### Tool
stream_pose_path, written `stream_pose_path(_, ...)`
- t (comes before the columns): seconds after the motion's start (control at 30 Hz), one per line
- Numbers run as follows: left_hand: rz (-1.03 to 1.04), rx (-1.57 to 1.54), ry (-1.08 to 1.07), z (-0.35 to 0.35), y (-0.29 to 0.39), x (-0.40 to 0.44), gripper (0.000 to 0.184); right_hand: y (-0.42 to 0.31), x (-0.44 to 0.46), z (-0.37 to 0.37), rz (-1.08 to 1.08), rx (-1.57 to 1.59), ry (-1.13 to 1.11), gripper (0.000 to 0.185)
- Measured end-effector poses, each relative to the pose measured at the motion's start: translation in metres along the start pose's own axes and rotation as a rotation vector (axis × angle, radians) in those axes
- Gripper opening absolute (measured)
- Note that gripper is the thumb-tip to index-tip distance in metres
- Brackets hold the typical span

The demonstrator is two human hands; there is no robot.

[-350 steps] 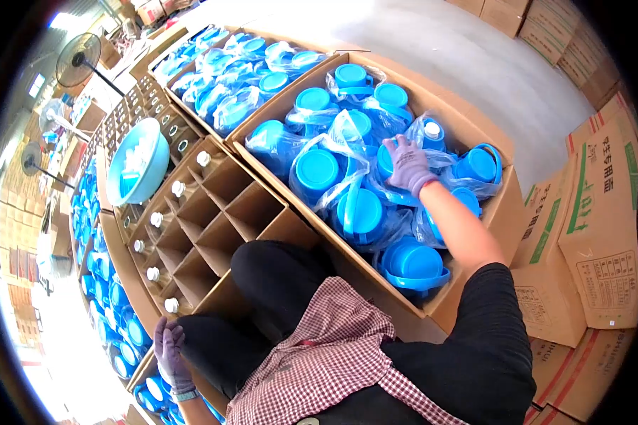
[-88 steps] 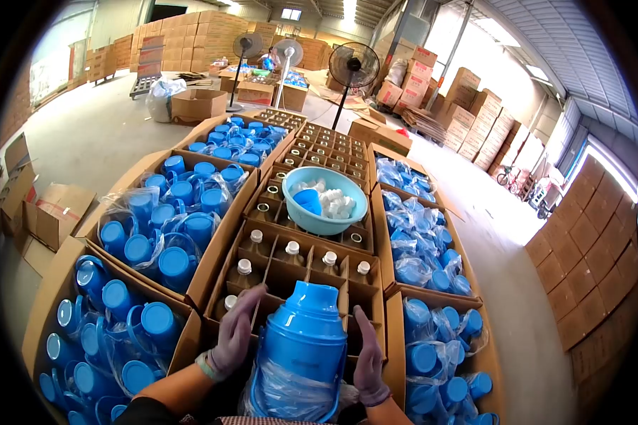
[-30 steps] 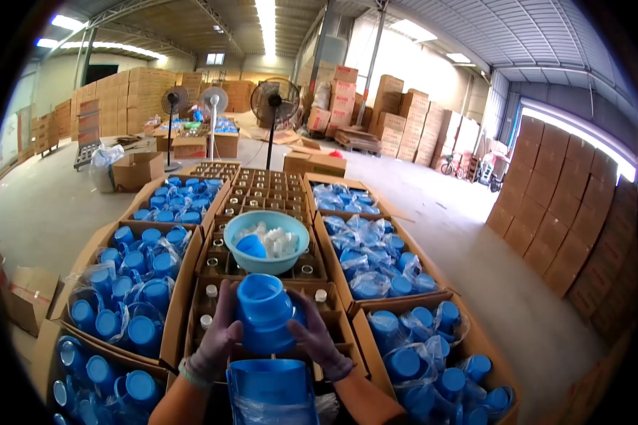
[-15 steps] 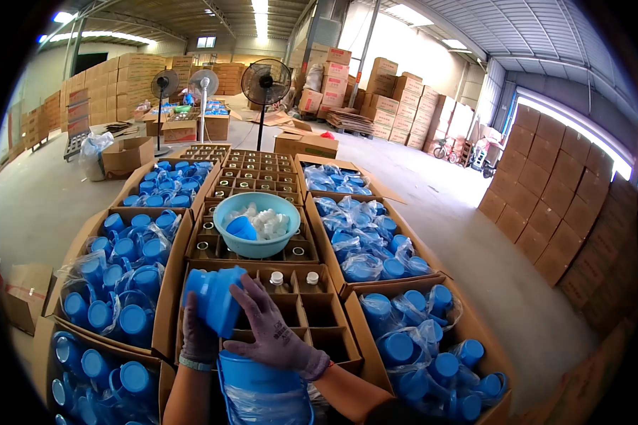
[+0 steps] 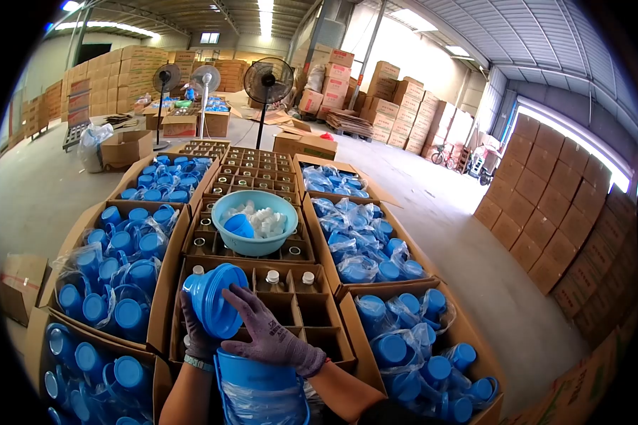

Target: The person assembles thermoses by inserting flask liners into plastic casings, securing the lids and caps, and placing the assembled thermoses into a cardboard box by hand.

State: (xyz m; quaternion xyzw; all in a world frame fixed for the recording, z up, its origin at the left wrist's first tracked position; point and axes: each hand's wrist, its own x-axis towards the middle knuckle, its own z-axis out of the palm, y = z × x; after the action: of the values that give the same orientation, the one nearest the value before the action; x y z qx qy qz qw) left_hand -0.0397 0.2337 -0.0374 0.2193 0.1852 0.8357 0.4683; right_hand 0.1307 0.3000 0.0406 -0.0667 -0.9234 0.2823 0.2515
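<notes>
A blue plastic flask top [image 5: 218, 301] is tilted on its side, its wide open end facing right. My left hand [image 5: 198, 329], gloved in grey-purple, is wrapped round its left, narrower side. At its wide rim lies my right hand [image 5: 269, 329], also gloved, with the fingertips at the opening; whether it holds anything inside is hidden. Just below both hands stands a blue flask body [image 5: 259, 397], partly covered in clear plastic. Behind it is a divided carton [image 5: 333, 312] with white-capped bottles [image 5: 273, 278] in some cells.
A light-blue basin [image 5: 255, 244] with white pieces and a blue cup rests on the divided cartons. Cartons of blue flasks in plastic line the left [image 5: 170, 283] and right [image 5: 432, 283]. Standing fans [image 5: 268, 81] and stacked boxes [image 5: 546, 198] are farther off.
The flask top came off the body and was lifted to the left. Since half a second ago it has turned so its open end shows; my right hand stays at its rim.
</notes>
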Motion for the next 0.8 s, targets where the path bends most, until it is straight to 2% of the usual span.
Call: stream_pose_path(0.8,-0.066,-0.200,0.020,-0.024,-0.013,0.005,0.082,0.003,-0.001,0.004,0.013,0.091,-0.034,0.097)
